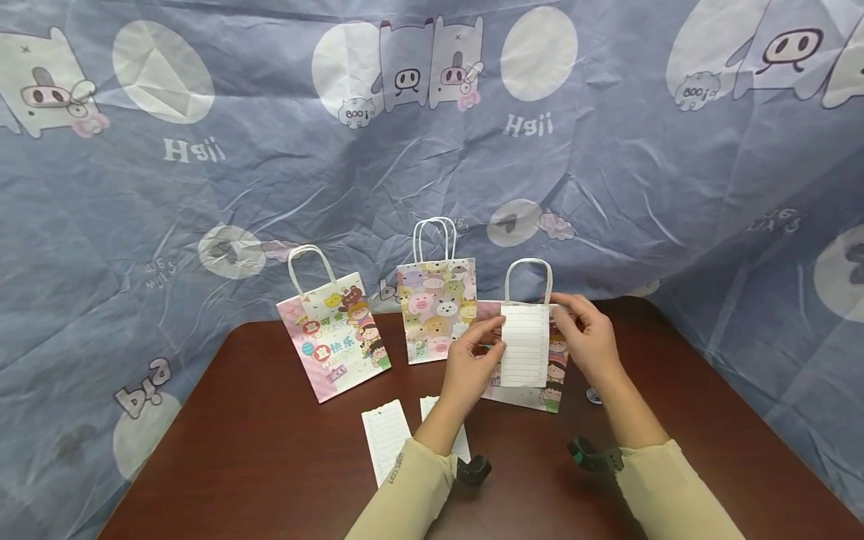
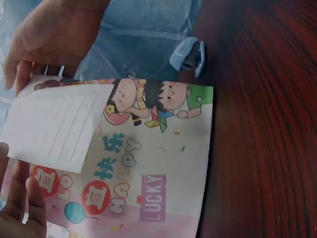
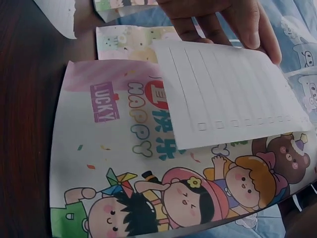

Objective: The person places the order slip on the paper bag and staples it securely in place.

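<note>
A lined white paper slip (image 1: 524, 352) lies against the front of the right-hand paper gift bag (image 1: 520, 397), just under its white handle. My left hand (image 1: 475, 361) pinches the slip's left edge between thumb and fingers. At the bag's upper right edge, my right hand (image 1: 592, 337) grips the bag near the slip's top corner; its fingertips are partly hidden. The slip's lower end stands away from the bag in the right wrist view. Cartoon children and coloured lettering cover the bag front (image 3: 114, 158).
Two more gift bags, one with lettering (image 1: 331, 337) and one with animal faces (image 1: 439, 315), stand to the left. Two lined slips, one nearer the left (image 1: 387, 439), lie on the brown table (image 1: 270, 465). A small light-blue stapler (image 2: 188, 57) sits right of the bag. A printed cloth (image 1: 270, 172) hangs behind.
</note>
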Demonstrator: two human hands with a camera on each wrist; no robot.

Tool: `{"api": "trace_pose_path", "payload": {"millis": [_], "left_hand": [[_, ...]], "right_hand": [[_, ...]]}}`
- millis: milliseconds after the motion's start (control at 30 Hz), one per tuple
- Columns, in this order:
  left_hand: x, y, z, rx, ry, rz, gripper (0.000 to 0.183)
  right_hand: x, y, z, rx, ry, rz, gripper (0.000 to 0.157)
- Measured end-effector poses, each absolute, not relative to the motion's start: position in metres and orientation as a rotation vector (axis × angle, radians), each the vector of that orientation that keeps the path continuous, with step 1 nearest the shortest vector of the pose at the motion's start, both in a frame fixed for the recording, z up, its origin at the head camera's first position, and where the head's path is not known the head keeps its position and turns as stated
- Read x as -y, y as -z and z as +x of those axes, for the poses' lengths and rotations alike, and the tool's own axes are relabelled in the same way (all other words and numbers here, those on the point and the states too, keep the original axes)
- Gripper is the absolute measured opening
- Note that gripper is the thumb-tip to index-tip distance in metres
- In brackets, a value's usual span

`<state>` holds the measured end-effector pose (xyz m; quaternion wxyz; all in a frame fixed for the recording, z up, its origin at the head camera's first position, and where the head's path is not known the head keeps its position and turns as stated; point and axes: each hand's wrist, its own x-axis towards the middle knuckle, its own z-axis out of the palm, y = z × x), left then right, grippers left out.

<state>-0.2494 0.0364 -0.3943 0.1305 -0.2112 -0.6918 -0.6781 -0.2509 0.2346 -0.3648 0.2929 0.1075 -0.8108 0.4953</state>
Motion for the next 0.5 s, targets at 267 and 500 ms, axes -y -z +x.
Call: {"api": "trace_pose_path", "payload": {"millis": [267,500], "left_hand": [[-0.032,0.405,-0.259,2.029,1.957,-0.731,0.044],[-0.023,0.403,-0.261,2.098,1.811,-0.778,0.039]], "right_hand": [[-0.230,0.370,-0.258,2.131,-1.218,0.244,0.019],[-0.228,0.371,-0.262,2.102,-1.200,0.254,0.015]]}}
